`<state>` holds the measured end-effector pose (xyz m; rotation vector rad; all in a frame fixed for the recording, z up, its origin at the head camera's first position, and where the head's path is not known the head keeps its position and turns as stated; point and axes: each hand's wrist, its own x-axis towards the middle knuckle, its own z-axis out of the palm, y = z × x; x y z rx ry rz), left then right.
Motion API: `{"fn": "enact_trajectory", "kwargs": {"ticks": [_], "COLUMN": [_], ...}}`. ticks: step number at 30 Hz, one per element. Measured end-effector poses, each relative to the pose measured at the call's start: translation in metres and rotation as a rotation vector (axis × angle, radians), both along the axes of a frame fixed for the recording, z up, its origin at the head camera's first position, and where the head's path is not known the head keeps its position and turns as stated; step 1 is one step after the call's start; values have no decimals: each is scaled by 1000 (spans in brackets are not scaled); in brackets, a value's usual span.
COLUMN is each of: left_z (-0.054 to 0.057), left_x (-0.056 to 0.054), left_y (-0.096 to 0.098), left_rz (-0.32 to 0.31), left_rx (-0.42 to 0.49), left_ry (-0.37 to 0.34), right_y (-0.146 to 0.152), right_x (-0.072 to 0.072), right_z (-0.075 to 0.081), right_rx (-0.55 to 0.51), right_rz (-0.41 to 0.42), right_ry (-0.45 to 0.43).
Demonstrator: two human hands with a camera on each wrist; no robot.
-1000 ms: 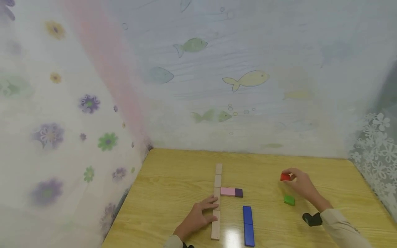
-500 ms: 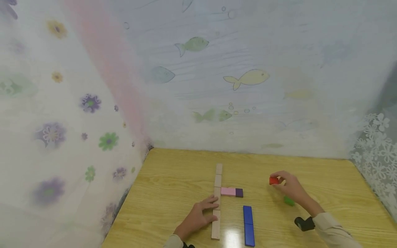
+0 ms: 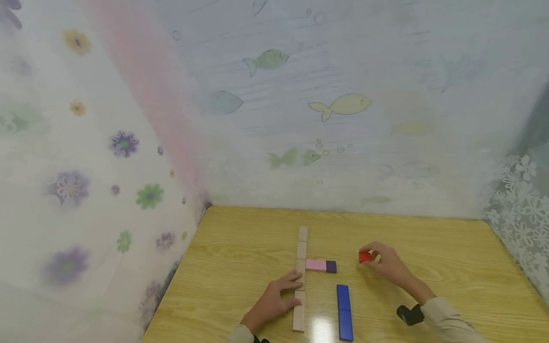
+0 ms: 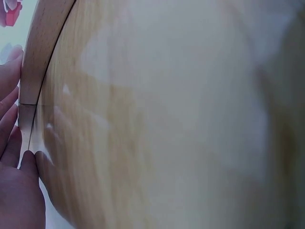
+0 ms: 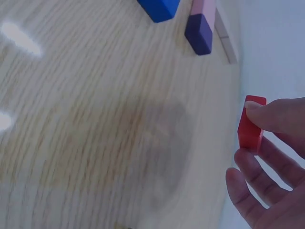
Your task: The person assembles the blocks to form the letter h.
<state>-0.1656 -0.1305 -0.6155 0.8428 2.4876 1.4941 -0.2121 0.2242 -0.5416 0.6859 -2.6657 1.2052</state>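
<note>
In the head view my right hand (image 3: 388,267) pinches a small red block (image 3: 364,257) above the table, to the right of the dark purple block (image 3: 331,267). Thumb and fingers grip the red block (image 5: 250,130) from two sides in the right wrist view. My left hand (image 3: 271,301) rests against a straight row of plain wooden blocks (image 3: 299,312), its fingers extended and touching their side and top. A pink block (image 3: 316,265) juts from that row, with the purple one at its end. The green block is hidden behind my right arm.
Two blue blocks (image 3: 344,312) lie end to end between the wooden row and my right arm. Beneath everything is a yellow wood-grain table (image 3: 240,243); a painted cloth wall (image 3: 343,186) rises at its back edge.
My right hand has carried the red block leftward and slightly nearer, toward the purple block. The green block has gone out of sight behind that arm. The left hand stays in place.
</note>
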Motion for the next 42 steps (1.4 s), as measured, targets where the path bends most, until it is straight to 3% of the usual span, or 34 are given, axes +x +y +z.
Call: {"fn": "enact_trajectory", "kwargs": {"ticks": [13, 16, 21, 24, 36, 42], "left_z": [2, 13, 12, 1, 2, 6], "left_x": [1, 5, 4, 1, 1, 3], "left_y": [1, 3, 3, 2, 4, 1], "left_rz": [4, 7, 7, 15, 13, 9], "left_rx": [-12, -3, -1, -14, -7, -11], "left_ry": [4, -11, -20, -16, 5, -19], "right_y": [-15, -17, -22, -24, -32, -37], "right_x": [0, -1, -1, 0, -2, -3], "right_z": [-7, -9, -8, -8, -21, -24], "right_rx": [-14, -5, 7, -2, 0, -2], "right_rz": [59, 68, 54, 61, 74, 73], "right_ry": [4, -15, -49, -50, -73, -102]}}
